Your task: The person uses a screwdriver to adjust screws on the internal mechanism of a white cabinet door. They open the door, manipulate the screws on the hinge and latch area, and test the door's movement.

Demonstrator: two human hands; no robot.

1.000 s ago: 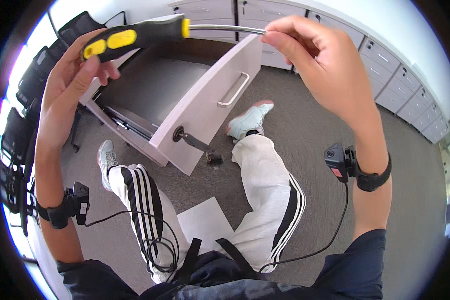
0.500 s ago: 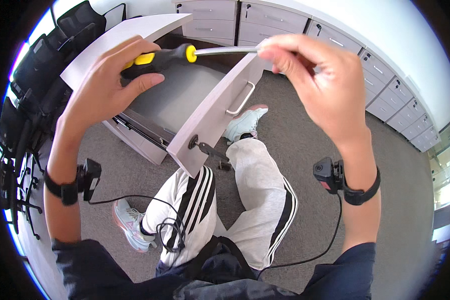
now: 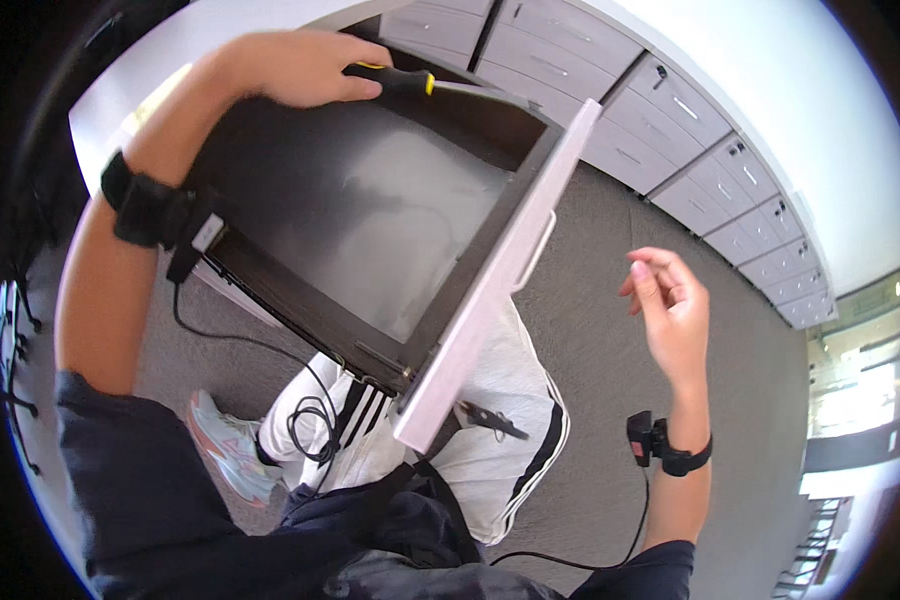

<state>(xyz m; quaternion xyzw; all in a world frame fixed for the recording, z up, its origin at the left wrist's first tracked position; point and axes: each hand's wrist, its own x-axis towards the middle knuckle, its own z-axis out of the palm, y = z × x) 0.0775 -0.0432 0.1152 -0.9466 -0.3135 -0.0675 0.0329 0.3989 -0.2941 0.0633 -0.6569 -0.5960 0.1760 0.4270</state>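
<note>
My left hand (image 3: 305, 70) is closed around the black and yellow handle of a screwdriver (image 3: 400, 82). Its metal shaft points right, over the far side of the pulled-out drawer (image 3: 410, 245). That drawer has a dark inside and a pale front panel (image 3: 490, 280) with a bar handle (image 3: 537, 250). From the outer face of the panel, near its lower end, sticks a dark lock part with a flat arm (image 3: 495, 420). My right hand (image 3: 675, 315) hangs over the floor, right of the panel, fingers loosely curled and apart, holding nothing.
A curved row of pale drawer cabinets (image 3: 660, 130) with keys in several locks runs along the far right. Both wrists carry black strapped devices with cables; one cable (image 3: 320, 430) coils over my left leg. My knees are below the drawer front, above grey carpet (image 3: 610, 400).
My right hand has let go of the screwdriver's tip and moved down and right. The left hand has carried the screwdriver over the drawer's far side. My view has shifted closer over the drawer.
</note>
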